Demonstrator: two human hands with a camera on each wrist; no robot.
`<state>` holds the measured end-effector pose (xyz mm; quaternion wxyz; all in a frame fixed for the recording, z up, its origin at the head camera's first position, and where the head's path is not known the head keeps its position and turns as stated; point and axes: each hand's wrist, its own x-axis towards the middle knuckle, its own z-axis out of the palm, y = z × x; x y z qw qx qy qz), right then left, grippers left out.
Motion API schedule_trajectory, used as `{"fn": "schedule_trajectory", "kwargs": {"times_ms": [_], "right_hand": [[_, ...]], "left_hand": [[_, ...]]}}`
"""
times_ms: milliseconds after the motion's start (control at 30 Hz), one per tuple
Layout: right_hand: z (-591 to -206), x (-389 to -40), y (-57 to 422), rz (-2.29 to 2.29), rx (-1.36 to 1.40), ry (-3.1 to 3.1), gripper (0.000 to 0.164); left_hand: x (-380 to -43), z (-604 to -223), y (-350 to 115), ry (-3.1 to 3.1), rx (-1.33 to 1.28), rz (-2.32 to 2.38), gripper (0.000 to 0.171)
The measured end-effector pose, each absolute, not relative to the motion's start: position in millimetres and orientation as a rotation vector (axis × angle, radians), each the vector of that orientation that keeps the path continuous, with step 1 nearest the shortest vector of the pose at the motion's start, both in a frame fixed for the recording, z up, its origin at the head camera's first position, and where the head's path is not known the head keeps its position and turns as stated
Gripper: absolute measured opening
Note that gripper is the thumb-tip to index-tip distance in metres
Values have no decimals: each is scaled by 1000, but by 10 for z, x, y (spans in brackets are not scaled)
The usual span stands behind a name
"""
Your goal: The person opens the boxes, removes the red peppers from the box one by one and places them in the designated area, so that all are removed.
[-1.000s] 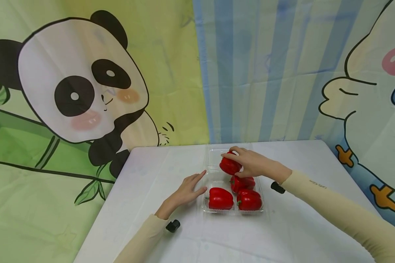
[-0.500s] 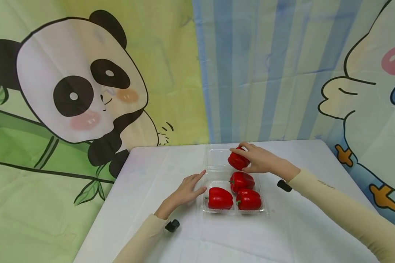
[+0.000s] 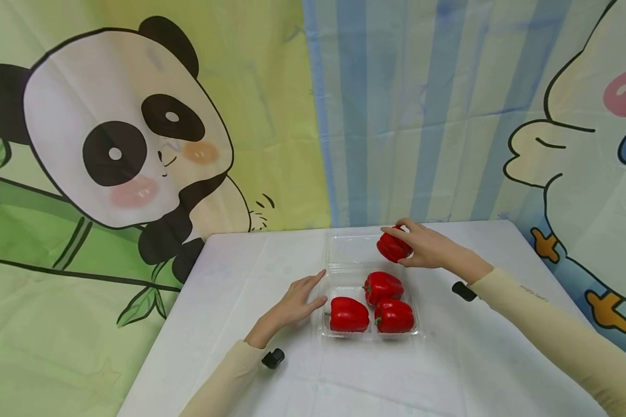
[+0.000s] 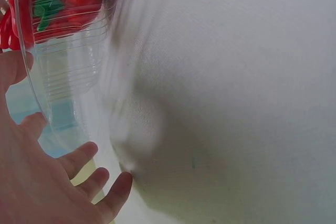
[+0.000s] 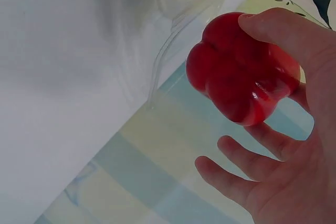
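My right hand [image 3: 430,246] grips a red bell pepper [image 3: 394,245] over the right side of the container's raised lid. In the right wrist view the thumb lies across the top of the held bell pepper [image 5: 236,72], with fingers beneath it and the lower ones spread. A clear plastic clamshell container [image 3: 344,337] stands on the table, its lid [image 3: 352,250] folded back. Three red bell peppers lie in its tray: one front left [image 3: 349,314], one front right [image 3: 394,316], one behind [image 3: 383,288]. My left hand [image 3: 294,301], fingers spread, touches the container's left edge.
A white-covered table [image 3: 250,272] carries everything. Behind it hangs a printed curtain [image 3: 381,116] with a panda and stripes. A small black wrist camera [image 3: 273,358] sits below the left wrist, another [image 3: 464,291] below the right.
My right hand has carried the bell pepper rightward and slightly back, away from the peppers in the tray. The left hand stays at the container's edge.
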<state>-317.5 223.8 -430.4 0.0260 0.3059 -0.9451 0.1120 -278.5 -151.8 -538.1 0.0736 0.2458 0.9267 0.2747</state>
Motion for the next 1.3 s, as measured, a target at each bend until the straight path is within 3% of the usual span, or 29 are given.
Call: {"fn": "schedule_trajectory", "kwargs": {"times_ms": [833, 1300], "right_hand": [[-4419, -3228, 2720, 414, 641, -3026, 82], [-4681, -3328, 2848, 407, 483, -3135, 80]], "left_hand": [[-2792, -5376, -1508, 2788, 729, 792, 71], [-2779, -5340, -1515, 2773, 751, 813, 72]]}}
